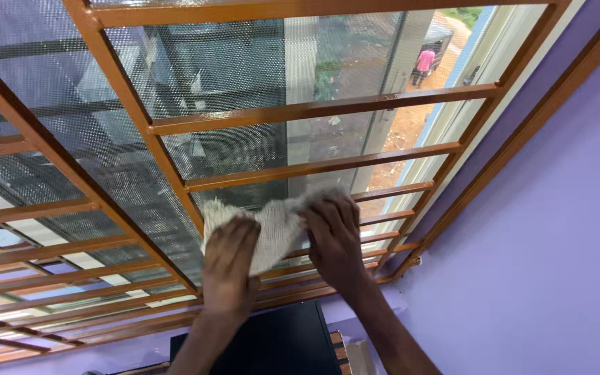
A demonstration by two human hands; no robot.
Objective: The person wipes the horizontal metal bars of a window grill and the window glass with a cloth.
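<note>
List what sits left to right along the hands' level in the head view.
Orange window bars → left hand → pale cloth → right hand → orange window frame → purple wall. Both hands press flat on the cloth against the bars.

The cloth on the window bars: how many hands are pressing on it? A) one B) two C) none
B: the left hand and the right hand both lie flat on the pale cloth, pressing it against the orange bars.
</note>
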